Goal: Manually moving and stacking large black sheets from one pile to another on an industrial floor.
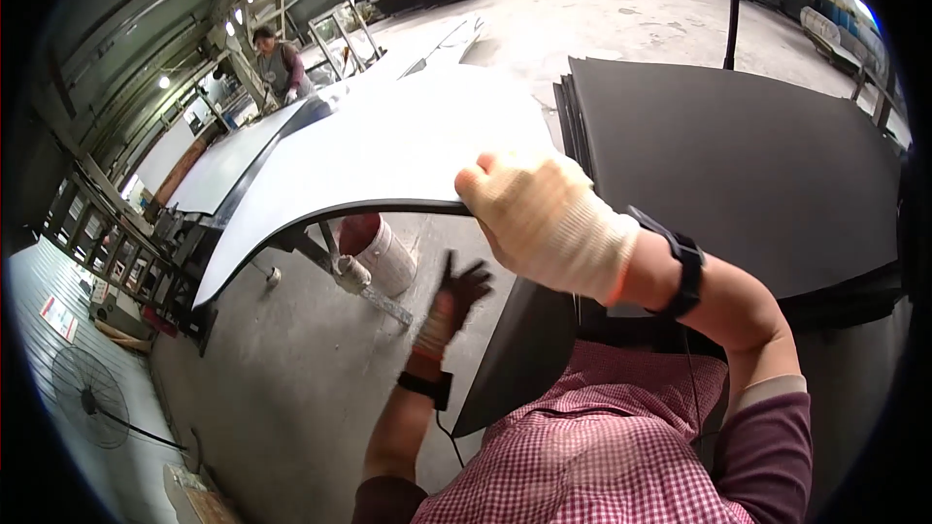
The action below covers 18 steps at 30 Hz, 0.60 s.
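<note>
A large flexible sheet point(388, 136), white on top with a dark edge, bends in front of me. My right hand point(539, 218), in a cream knitted glove, is closed around its near right edge. Lower down and to the left, my left hand point(464, 289) hangs apart from the sheet, fingers spread and holding nothing. Its glove looks dark over the fingers and pale at the cuff. To my right lies a stack of black sheets point(738, 165). Another dark panel point(524, 354) slants downward between my left arm and my apron.
Beneath the sheet a stained bucket point(381, 254) stands beside a metal leg point(374, 299). A co-worker point(279, 63) is at the far left, by a long machine table point(228, 170). A wire fan point(89, 398) is at lower left. Behind the stack rises a pallet-truck handle point(732, 10).
</note>
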Motion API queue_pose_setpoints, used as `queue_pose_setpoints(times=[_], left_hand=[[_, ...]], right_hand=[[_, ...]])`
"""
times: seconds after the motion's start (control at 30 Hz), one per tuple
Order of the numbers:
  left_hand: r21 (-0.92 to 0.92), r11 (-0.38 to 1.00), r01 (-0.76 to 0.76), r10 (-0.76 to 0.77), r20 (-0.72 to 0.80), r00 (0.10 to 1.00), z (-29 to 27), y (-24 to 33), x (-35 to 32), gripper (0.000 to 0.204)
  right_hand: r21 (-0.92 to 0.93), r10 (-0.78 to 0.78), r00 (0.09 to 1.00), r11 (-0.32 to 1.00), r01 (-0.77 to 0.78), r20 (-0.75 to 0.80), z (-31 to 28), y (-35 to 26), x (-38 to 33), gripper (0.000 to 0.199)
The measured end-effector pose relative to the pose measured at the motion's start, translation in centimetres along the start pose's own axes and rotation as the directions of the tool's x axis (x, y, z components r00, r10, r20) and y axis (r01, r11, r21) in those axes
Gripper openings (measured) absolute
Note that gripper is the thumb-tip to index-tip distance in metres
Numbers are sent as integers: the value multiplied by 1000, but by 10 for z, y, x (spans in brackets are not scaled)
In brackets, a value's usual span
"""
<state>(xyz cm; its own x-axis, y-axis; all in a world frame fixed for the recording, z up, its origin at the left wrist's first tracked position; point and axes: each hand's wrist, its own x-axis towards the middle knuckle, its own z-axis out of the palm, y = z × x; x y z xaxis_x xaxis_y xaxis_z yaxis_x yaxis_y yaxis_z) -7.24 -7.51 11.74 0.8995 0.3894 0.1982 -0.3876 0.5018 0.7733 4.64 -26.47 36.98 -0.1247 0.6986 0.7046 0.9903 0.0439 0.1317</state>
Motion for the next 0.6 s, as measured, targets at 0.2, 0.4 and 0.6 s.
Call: queue_pose_setpoints(times=[0.2, 0.4, 0.6], left_hand=[[241, 851, -466, 462, 76, 884, 83, 193, 74, 57], [341, 752, -564, 454, 353, 818, 329, 276, 259, 43], [365, -46, -930, 335, 883, 330, 552, 81, 219, 75]], right_hand=[[302, 297, 927, 927, -222, -230, -120, 11, -139, 29], [686, 757, 433, 641, -344, -490, -116, 25, -239, 31], [823, 701, -442, 406, -398, -560, -104, 27, -354, 32]])
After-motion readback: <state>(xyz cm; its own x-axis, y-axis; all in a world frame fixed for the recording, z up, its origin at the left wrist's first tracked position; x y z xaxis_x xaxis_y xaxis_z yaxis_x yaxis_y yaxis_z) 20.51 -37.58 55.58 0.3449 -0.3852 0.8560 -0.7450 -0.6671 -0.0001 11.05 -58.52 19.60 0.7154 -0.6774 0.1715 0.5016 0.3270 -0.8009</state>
